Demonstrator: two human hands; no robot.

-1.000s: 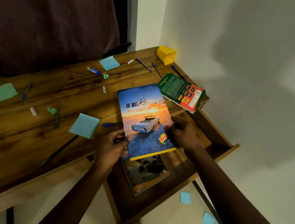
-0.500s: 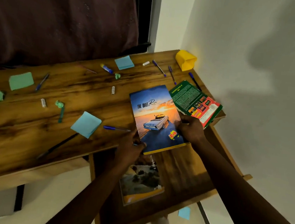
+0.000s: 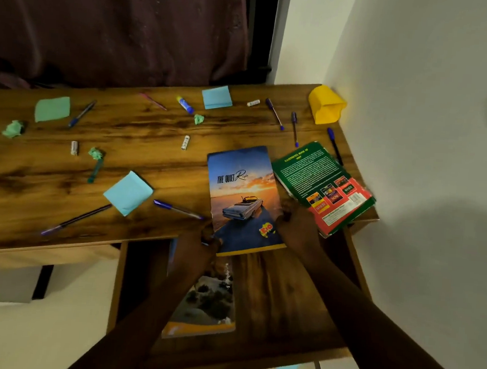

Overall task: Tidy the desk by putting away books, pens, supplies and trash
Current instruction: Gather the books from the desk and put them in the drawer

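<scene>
Both hands hold a thin book (image 3: 243, 196) with a car and sunset on its cover, at the desk's front edge above the open drawer (image 3: 285, 310). My left hand (image 3: 199, 243) grips its lower left corner. My right hand (image 3: 297, 229) grips its lower right edge. A second book (image 3: 207, 301) with a landscape cover lies in the drawer, partly hidden by my left arm. A green and red book (image 3: 322, 186) lies face down on the desk's right end.
Scattered over the wooden desk (image 3: 153, 136) are several pens (image 3: 177, 209), blue sticky pads (image 3: 128, 192), a green pad (image 3: 52, 108), crumpled green paper (image 3: 13, 129), a glue stick (image 3: 185, 104) and small erasers. A yellow cup (image 3: 326, 105) lies at the back right corner against the wall.
The car book has slid back from over the drawer onto the desk edge, still in both hands. The view has swung left and nearer.
</scene>
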